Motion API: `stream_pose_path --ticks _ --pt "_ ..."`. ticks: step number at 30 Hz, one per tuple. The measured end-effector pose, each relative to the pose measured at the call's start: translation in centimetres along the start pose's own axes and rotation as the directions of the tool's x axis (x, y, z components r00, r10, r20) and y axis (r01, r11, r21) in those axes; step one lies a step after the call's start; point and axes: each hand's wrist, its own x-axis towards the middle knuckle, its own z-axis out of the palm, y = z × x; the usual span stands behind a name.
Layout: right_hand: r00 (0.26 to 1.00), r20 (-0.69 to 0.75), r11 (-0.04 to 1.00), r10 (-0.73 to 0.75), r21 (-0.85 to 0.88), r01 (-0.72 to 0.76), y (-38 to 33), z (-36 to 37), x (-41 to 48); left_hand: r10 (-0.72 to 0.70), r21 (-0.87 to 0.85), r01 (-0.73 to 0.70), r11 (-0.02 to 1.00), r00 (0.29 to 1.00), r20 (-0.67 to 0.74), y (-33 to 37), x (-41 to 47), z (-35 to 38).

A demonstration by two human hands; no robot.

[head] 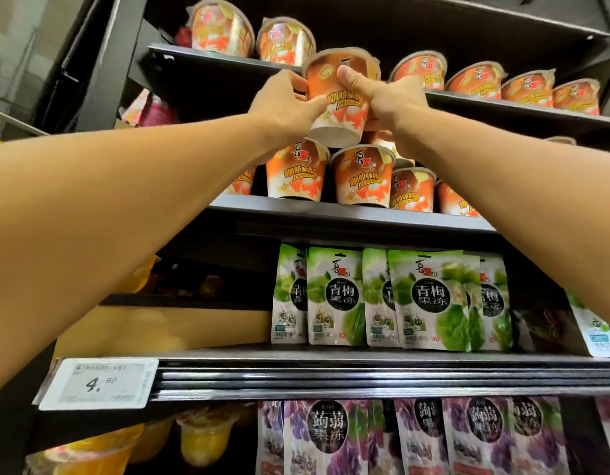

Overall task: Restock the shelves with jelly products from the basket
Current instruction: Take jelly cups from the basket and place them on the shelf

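Head cam: left hand (283,102) and right hand (391,97) both wrap round one orange jelly cup (343,114), held tipped just above the stacked cups (296,173) on the shelf (331,211), guessing two-handed so it goes on top without toppling.

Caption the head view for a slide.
Left hand and right hand hold an orange jelly cup before the stocked shelves.

Both hands hold a tilted orange jelly cup (334,97) at 12 o'clock in the view. The left hand (283,101) grips the cup's 9 o'clock side, and the right hand (382,97) its 3 o'clock side, thumb across the front. More cups (296,169) stand just below. Green pouches (334,296) sit towards 6 o'clock, with purple pouches (327,437) lower and a price tag (98,382) at 8 o'clock.
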Motion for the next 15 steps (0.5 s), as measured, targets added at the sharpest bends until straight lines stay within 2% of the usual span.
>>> stream_pose_path --ticks 6,9,12,15 --pt "0.997 -0.006 0.986 0.077 -0.145 -0.077 0.0 1.3 1.3 -0.100 0.150 0.075 0.986 0.982 0.162 0.6 0.4 0.0" --pt "0.994 -0.035 0.970 0.102 -0.219 -0.107 0.7 2.1 1.8 -0.180 0.296 0.117 0.948 0.965 0.193 0.4 0.3 0.1" --pt "0.991 -0.080 0.942 0.107 -0.310 -0.127 1.1 2.4 1.9 -0.226 0.376 0.126 0.918 0.945 0.236 -0.1 0.4 0.5" --pt "0.992 -0.066 0.917 0.111 -0.377 -0.128 1.2 2.6 1.9 -0.262 0.454 0.133 0.881 0.937 0.232 -1.0 0.7 0.9"
